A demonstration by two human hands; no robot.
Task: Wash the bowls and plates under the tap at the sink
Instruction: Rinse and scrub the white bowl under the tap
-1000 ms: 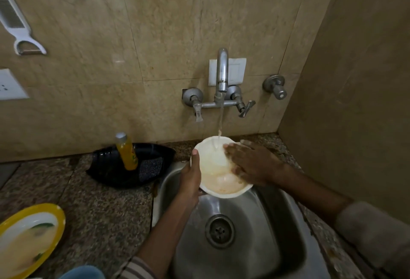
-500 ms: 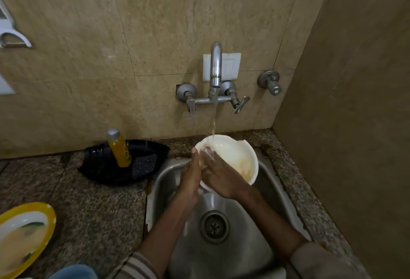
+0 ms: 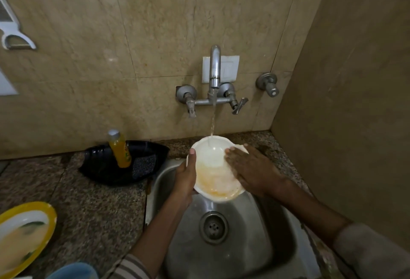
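Observation:
A white bowl (image 3: 214, 165) with orange residue in its lower part is held over the steel sink (image 3: 250, 241). Water from the wall tap (image 3: 214, 72) falls onto its far inner side. My left hand (image 3: 186, 178) grips the bowl's left rim, thumb up along the edge. My right hand (image 3: 250, 168) lies flat with fingers spread on the bowl's right inner side and rim. A yellow-rimmed plate (image 3: 21, 237) with yellowish residue sits on the counter at the lower left.
A black tray (image 3: 104, 167) left of the sink holds an orange bottle (image 3: 119, 149) and a dark scrub pad (image 3: 144, 165). A blue object (image 3: 71, 271) shows at the bottom edge. A side wall stands close on the right. The drain (image 3: 213, 226) lies below the bowl.
My right hand has slid from the bowl's left side, next to my left thumb, across to its right side. The bowl's opening now faces up towards me.

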